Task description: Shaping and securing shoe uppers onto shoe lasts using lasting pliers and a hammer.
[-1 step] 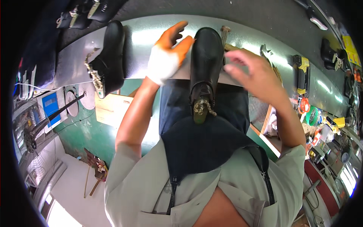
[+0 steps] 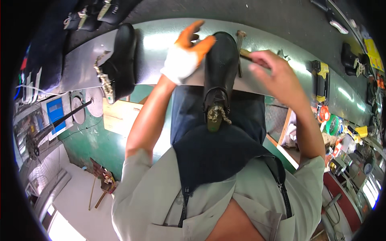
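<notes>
A black leather shoe [image 2: 221, 60] lies toe away from me, sole not showing, its heel end over my apron. Twisted cord and a greenish shoe form show at that end. My left hand [image 2: 183, 60], in a white glove with orange fingertips, is open at the left of the toe; the thumb tip reaches the toe's edge. A hammer [image 2: 240, 64] lies on the metal bench just right of the shoe, its metal head pointing lengthwise. My bare right hand [image 2: 277, 78] hovers over the hammer's wooden handle [image 2: 245, 54], thumb and fingers apart; most of the handle is hidden.
Another black shoe [image 2: 124, 60] with cord stands on the metal bench [image 2: 161, 30] at the left. Pincers [image 2: 283, 55] lie partly behind my right hand. Farther right are a yellow-black tool [image 2: 321, 80], an orange roll [image 2: 323, 113] and clutter. More shoes [image 2: 114, 12] sit at the far left.
My right hand has drawn slightly right, away from the shoe and over the hammer's handle. My left hand has shifted a little right, its thumb nearer the toe.
</notes>
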`<state>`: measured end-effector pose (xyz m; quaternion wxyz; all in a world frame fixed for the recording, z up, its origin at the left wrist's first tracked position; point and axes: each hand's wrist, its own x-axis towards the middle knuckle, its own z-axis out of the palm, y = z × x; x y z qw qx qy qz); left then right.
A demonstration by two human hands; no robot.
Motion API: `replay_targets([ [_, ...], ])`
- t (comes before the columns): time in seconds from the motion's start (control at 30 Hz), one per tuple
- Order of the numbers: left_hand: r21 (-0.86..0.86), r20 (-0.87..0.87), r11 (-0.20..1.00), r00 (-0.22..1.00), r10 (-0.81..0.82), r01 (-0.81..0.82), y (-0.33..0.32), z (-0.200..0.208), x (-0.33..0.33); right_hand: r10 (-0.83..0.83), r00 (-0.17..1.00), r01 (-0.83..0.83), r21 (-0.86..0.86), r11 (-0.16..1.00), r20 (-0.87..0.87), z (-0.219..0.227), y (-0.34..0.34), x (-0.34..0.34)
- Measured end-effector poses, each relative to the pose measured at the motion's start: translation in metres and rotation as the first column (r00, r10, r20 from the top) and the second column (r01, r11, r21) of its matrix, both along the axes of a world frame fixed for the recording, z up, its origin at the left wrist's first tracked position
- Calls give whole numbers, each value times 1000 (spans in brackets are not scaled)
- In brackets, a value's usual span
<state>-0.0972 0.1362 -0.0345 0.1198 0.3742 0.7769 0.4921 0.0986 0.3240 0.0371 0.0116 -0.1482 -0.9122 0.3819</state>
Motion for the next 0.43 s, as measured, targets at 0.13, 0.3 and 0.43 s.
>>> replay_targets([
  [0.13, -335, -277, 939, 945, -172, 73, 52, -91, -10, -148, 981, 187, 440, 878, -123, -49, 57, 47],
  [0.3, -193, 510, 966, 859, -53, 175, 59, -13, 29, -469, 878, 434, 570, 698, -94, -127, 108, 136],
  [0.43, -481, -1, 877, 1000, -25, 21, 44, 25, 31, -544, 789, 504, 204, 839, 287, -85, 78, 104],
])
